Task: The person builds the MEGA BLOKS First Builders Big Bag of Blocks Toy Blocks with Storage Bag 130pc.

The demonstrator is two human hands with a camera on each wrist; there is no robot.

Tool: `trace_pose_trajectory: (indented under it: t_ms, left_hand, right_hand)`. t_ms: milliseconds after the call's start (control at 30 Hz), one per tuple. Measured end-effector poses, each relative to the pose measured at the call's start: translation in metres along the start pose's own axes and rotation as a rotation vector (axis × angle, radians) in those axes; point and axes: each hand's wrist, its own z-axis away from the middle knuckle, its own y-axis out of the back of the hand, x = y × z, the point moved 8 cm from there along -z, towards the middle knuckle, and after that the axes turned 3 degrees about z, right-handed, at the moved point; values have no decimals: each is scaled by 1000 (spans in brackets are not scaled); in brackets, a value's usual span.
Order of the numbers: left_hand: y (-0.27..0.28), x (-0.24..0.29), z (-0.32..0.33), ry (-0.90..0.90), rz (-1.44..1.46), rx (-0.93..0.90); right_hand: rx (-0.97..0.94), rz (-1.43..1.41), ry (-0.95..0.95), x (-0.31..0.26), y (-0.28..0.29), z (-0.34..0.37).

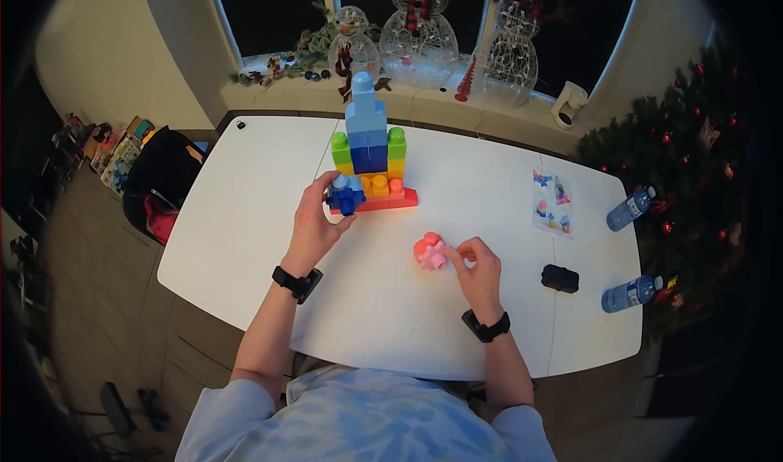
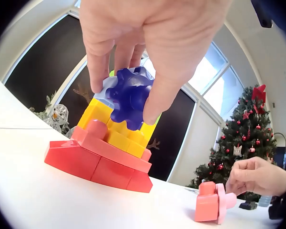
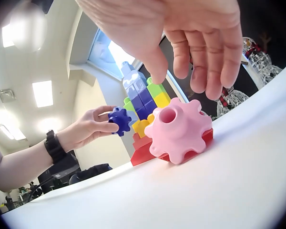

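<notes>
My left hand (image 1: 311, 225) pinches a light blue block with a dark blue gear (image 1: 346, 201) on it, at the front left of the block tower (image 1: 369, 148). In the left wrist view the gear (image 2: 130, 98) sits between thumb and fingers, before the yellow blocks (image 2: 96, 113) and red base (image 2: 97, 167). A pink gear (image 3: 177, 131) on a coral block lies on the table, right of the tower's front. Beside it is my right hand (image 1: 479, 276), fingers loosely bent; the right wrist view shows a gap between this hand (image 3: 181, 43) and the gear.
On the table's right side are a picture sheet (image 1: 553, 204), a black case (image 1: 559, 278) and two water bottles (image 1: 630, 209). Wire snowmen (image 1: 418, 42) stand on the windowsill behind. A decorated tree (image 1: 677, 160) is at the right, a dark chair (image 1: 163, 176) at the left.
</notes>
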Motion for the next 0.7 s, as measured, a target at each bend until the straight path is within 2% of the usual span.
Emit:
trace_pose_trajectory:
  t_ms: [100, 167, 233, 300, 533, 700]
  left_hand:
    - [-6, 11, -9, -114, -119, 2]
    - [-8, 13, -12, -114, -150, 8]
    - [-11, 12, -13, -109, -182, 11]
    - [-11, 16, -12, -195, -232, 55]
    - [-17, 23, -10, -187, -335, 84]
    - [-21, 22, -8, -188, -565, 83]
  right_hand:
    - [26, -40, 68, -11, 4, 0]
    - [34, -41, 116, -17, 7, -1]
    - [30, -51, 114, -17, 9, -2]
    - [23, -58, 114, -16, 10, -3]
    - [-24, -55, 152, -18, 7, -5]
    - [-78, 6, 167, -26, 6, -9]
